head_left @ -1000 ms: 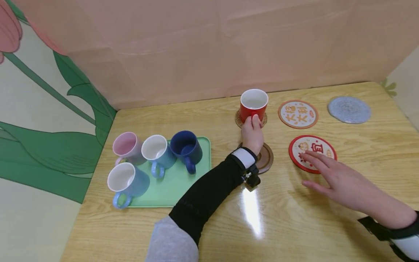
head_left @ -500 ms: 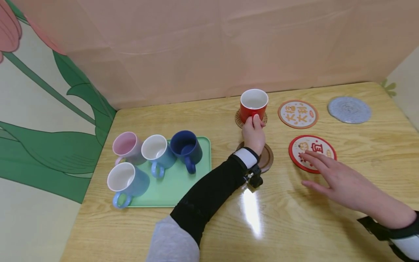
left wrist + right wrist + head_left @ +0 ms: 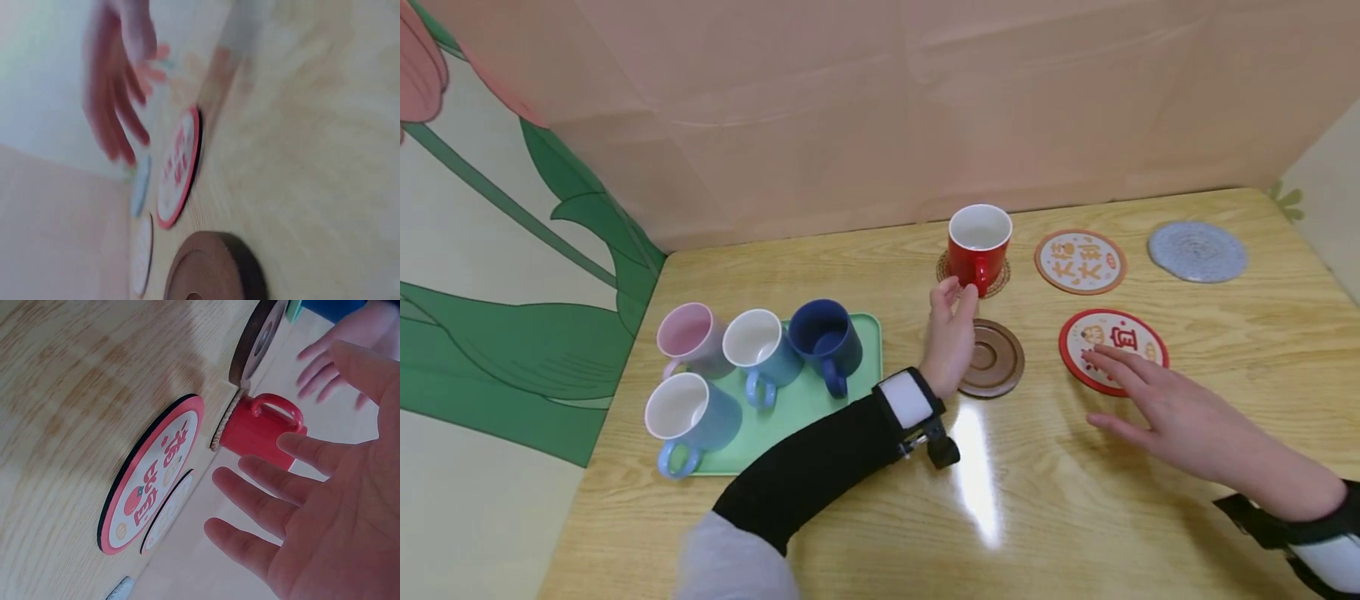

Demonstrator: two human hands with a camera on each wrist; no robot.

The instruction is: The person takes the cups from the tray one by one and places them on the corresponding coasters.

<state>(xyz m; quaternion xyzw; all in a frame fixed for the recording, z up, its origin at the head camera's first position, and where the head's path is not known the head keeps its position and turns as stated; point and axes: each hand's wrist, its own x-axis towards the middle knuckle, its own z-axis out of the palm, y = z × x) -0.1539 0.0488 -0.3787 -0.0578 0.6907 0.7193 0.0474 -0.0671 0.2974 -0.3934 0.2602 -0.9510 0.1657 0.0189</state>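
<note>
A red mug (image 3: 977, 250) with a white inside stands upright on a woven coaster (image 3: 998, 286) at the back of the table, its handle facing the front. Just in front of that handle is my left hand (image 3: 951, 337), apart from the mug, its fingers loosely extended and holding nothing. Below the hand lies a round brown wooden coaster (image 3: 1000, 367), partly covered by it. My right hand (image 3: 1180, 425) hovers with spread fingers over the near edge of a red-rimmed coaster (image 3: 1108, 321). In the right wrist view the red mug (image 3: 250, 434) appears beyond the fingers.
An orange-rimmed coaster (image 3: 1081, 262) and a grey-blue coaster (image 3: 1198, 252) lie at the back right. At left, a green tray (image 3: 790, 442) bears a pink mug (image 3: 692, 337), two light blue mugs (image 3: 696, 417) and a dark blue mug (image 3: 827, 342). A wall rises behind the table.
My left hand has let go of the red mug's handle and drawn back toward the front left. The mug stays on the woven coaster. My right hand has hardly moved.
</note>
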